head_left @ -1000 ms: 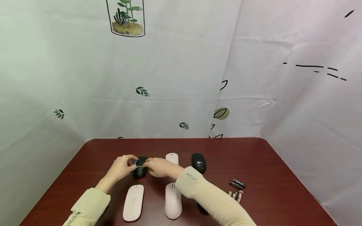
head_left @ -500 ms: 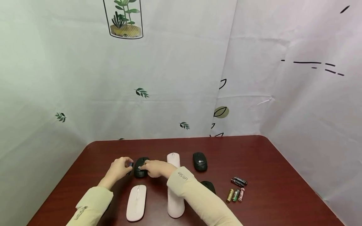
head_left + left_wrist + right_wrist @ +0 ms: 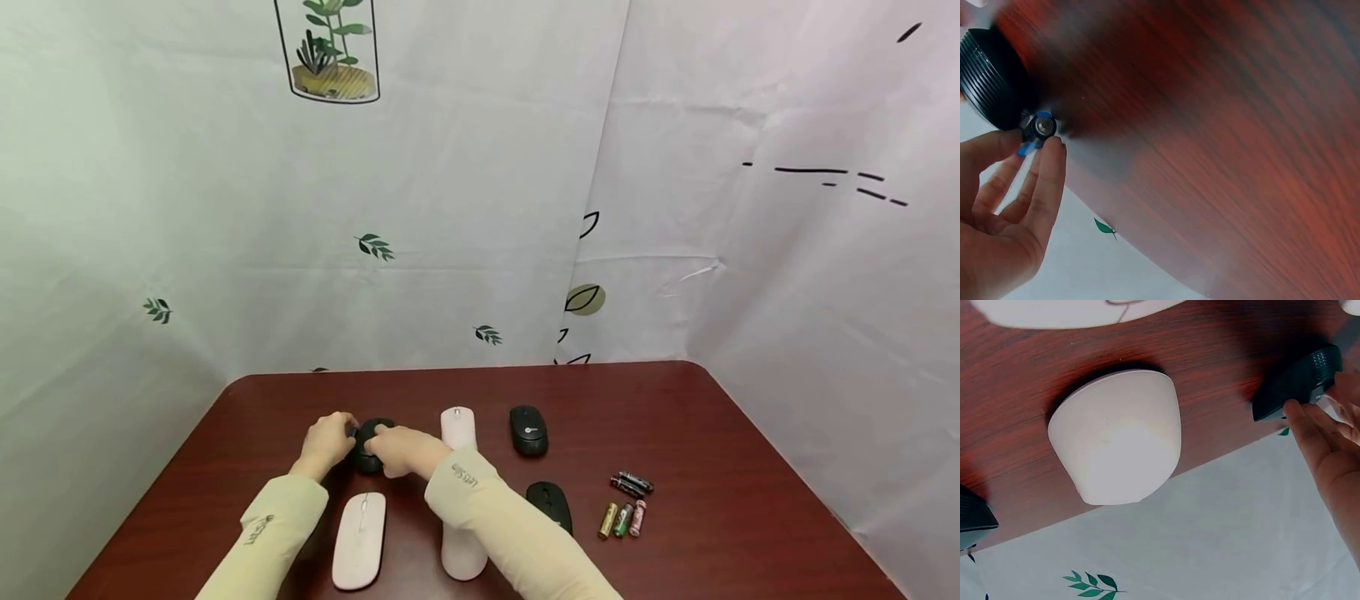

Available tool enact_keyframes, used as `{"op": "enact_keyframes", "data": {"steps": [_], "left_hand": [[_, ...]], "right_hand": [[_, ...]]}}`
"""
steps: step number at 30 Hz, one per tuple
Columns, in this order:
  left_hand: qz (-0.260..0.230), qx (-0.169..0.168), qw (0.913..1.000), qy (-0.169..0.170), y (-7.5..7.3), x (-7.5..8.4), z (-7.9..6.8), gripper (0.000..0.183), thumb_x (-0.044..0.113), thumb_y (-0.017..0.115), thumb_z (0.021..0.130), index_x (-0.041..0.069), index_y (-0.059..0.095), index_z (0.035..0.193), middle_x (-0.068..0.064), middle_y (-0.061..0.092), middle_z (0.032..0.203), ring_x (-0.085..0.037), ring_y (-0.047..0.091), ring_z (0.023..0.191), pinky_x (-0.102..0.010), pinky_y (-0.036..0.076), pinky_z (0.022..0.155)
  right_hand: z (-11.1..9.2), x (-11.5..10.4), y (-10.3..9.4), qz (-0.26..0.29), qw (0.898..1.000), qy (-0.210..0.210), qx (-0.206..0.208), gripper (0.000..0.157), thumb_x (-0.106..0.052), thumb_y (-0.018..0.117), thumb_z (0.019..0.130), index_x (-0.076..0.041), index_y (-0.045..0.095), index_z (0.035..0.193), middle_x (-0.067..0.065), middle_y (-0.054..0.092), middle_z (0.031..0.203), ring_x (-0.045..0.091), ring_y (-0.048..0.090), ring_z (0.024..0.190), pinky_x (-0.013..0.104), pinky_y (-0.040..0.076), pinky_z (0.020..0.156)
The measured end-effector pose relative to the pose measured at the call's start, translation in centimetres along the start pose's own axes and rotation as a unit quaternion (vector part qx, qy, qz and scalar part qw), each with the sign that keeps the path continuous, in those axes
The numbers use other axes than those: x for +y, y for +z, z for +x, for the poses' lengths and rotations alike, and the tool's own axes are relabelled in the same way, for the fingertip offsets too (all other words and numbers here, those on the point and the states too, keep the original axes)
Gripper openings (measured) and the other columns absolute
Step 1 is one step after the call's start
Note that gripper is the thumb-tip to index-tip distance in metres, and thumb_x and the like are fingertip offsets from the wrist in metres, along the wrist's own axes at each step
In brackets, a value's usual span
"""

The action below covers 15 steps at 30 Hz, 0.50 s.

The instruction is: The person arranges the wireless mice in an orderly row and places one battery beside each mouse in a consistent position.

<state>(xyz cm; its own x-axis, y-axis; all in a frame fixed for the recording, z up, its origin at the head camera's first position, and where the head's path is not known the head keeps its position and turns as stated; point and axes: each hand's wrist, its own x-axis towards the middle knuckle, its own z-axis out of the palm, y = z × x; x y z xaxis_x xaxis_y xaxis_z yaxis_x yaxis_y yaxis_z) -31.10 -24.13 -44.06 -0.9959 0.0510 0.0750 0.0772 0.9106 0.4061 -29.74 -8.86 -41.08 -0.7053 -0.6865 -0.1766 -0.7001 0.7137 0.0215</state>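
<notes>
At the table's far left, my left hand (image 3: 327,442) pinches a small battery (image 3: 1044,127) with blue and black on it between thumb and fingers. Its metal nub faces the left wrist camera. The battery is right at the left side of a black computer mouse (image 3: 367,463). My right hand (image 3: 405,452) holds this mouse from the right, with fingers over its top and side. In the right wrist view, the fingertips press against the mouse's near side. Part of the mouse is hidden under the right hand.
White mice lie around the arms: one (image 3: 360,542) at front left, one (image 3: 458,427) farther back, and one (image 3: 463,557) partly under the right sleeve. Two more black mice (image 3: 528,431) stand right of them. Several batteries (image 3: 624,519) lie on the table (image 3: 720,467) at right.
My left hand drew the battery leftward away from the black mouse, then came back right against it. My right hand shifted slightly left, farther over the mouse.
</notes>
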Motion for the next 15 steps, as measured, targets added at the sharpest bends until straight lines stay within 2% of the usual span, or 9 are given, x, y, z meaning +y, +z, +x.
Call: {"op": "enact_keyframes", "data": {"steps": [4,7,15], "left_hand": [[0.013,0.010,0.9998,-0.007,0.25,0.12,0.27,0.019,0.000,0.064,0.082,-0.005,0.068,0.100,-0.022,0.066,0.089,-0.033,0.062,0.075,-0.046,0.050,0.069],[0.009,0.008,0.9999,-0.011,0.39,0.31,0.39,0.018,-0.002,0.062,0.084,-0.006,0.068,0.100,-0.024,0.067,0.094,-0.038,0.064,0.085,-0.048,0.051,0.075],[-0.007,-0.009,0.9995,-0.028,0.29,0.82,0.60,0.022,-0.004,0.057,0.084,-0.008,0.066,0.104,-0.025,0.066,0.098,-0.037,0.063,0.086,-0.047,0.052,0.076]], "right_hand": [[-0.02,-0.31,0.16,-0.015,1.000,0.001,0.000,0.034,-0.015,0.063,0.089,-0.023,0.061,0.122,0.001,0.054,0.129,0.013,0.065,0.096,0.019,0.050,0.078],[-0.11,-0.56,0.25,-0.032,0.999,-0.001,0.001,0.034,-0.017,0.063,0.089,-0.022,0.060,0.122,0.002,0.054,0.129,0.011,0.065,0.093,0.018,0.049,0.076],[-0.32,-0.65,0.25,-0.026,1.000,0.007,0.000,0.035,-0.016,0.063,0.089,-0.022,0.059,0.123,0.003,0.053,0.129,0.010,0.062,0.082,0.018,0.045,0.067]]}}
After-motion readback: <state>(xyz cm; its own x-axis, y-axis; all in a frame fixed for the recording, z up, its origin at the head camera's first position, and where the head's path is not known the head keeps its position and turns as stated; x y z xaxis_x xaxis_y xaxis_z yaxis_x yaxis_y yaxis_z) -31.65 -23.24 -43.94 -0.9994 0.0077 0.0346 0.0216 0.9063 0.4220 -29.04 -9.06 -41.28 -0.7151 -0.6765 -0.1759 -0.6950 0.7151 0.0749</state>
